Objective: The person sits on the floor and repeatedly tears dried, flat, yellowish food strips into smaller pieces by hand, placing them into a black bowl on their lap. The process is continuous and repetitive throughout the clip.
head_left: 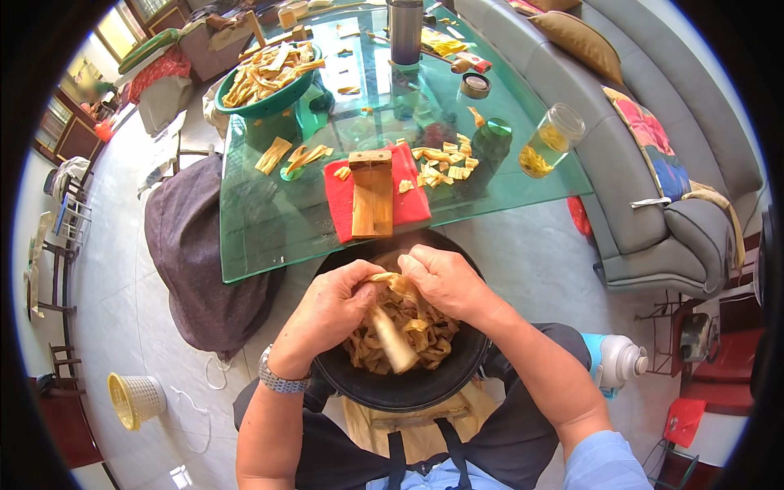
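My left hand (pixel 331 309) and my right hand (pixel 449 282) are closed, fingertips pinched on a pale yellow-brown dried strip (pixel 395 284) held between them. A lighter piece (pixel 394 341), smeared by motion, hangs below my left fingers. Beneath both hands a round black basin (pixel 398 402) holds many curled strips (pixel 433 339) of the same kind. Just beyond it, at the table's near edge, a wooden block tool (pixel 372 200) with a crosspiece lies on a folded red cloth (pixel 412 204). Short cut pieces (pixel 445 163) are scattered to its right.
On the glass table (pixel 261 220), a green basket (pixel 269 104) is heaped with long strips. A lidded jar (pixel 552 140) stands near the right edge, a steel flask (pixel 405 33) farther back. A grey sofa (pixel 645 180) flanks the right; a covered stool (pixel 200 253) stands left.
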`<action>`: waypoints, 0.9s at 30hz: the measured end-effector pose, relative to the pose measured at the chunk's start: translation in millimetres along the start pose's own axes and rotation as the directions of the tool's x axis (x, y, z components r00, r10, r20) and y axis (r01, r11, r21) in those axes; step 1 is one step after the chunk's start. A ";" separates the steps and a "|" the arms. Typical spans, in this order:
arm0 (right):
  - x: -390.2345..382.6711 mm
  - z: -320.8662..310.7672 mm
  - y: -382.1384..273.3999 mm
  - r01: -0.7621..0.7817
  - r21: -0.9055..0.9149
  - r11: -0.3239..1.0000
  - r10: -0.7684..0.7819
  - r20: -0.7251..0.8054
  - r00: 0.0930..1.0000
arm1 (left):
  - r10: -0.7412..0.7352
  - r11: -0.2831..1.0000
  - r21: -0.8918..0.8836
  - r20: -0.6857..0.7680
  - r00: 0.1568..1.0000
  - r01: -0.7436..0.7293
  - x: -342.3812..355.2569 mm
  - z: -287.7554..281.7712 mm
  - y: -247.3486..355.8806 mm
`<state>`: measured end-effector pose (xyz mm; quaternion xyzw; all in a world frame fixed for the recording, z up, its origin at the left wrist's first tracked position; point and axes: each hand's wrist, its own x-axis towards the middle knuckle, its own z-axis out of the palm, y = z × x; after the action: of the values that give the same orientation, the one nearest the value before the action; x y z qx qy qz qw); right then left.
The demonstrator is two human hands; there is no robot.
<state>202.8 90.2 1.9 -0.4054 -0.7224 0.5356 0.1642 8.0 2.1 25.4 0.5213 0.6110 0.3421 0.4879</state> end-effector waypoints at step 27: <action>-19.9 22.6 -24.3 0.785 -0.467 0.406 -0.877 0.042 0.479 | -0.175 0.470 -0.880 -0.013 0.984 0.072 22.9 22.7 -29.7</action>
<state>189.9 58.2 19.4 -0.0685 -0.9026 0.1638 0.3921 21.0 15.6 -14.2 0.1359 0.4107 0.5954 0.6770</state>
